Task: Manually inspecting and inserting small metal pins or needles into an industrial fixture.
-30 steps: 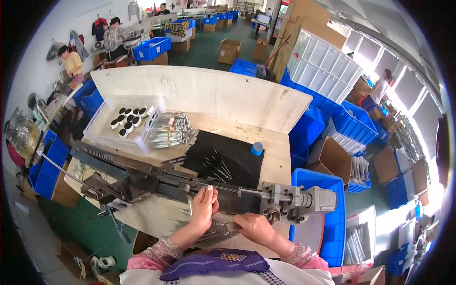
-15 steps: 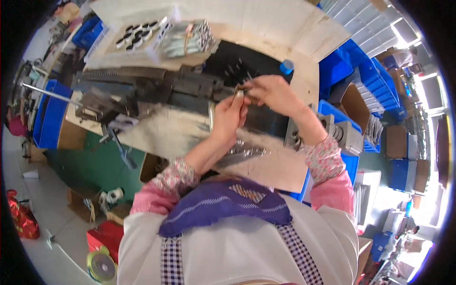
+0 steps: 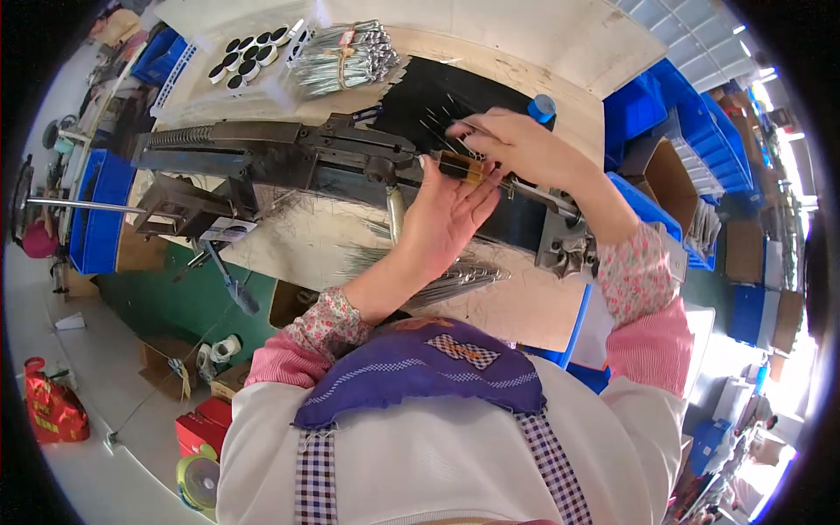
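My left hand [image 3: 448, 210] is turned palm up at the workbench machine, its thumb and fingers along an amber-and-black piece [image 3: 464, 166] that it grips. What kind of piece this is cannot be made out. My right hand [image 3: 525, 147] hovers just beyond it, over a black mat [image 3: 416, 92], its fingers slightly blurred and partly hidden. Thin metal rods [image 3: 430, 116] lie on that mat near the right fingertips. The dark metal machine [image 3: 262, 153], with a coil spring at its left end, runs along the bench to my hands. A pale handle [image 3: 395, 214] hangs from it beside my left wrist.
A bundle of metal rods [image 3: 346, 61] stands by a white crate [image 3: 179, 83] holding black-topped rolls [image 3: 249, 66]. More rods [image 3: 464, 280] lie before me. A blue cap [image 3: 542, 108] sits on the mat's right. Blue bins [image 3: 634, 114] and a metal fixture [image 3: 564, 249] are at right.
My hands have parted from a close pinch. The left hand has opened its palm upward along the amber-and-black piece, and the right has moved slightly right, over the mat.
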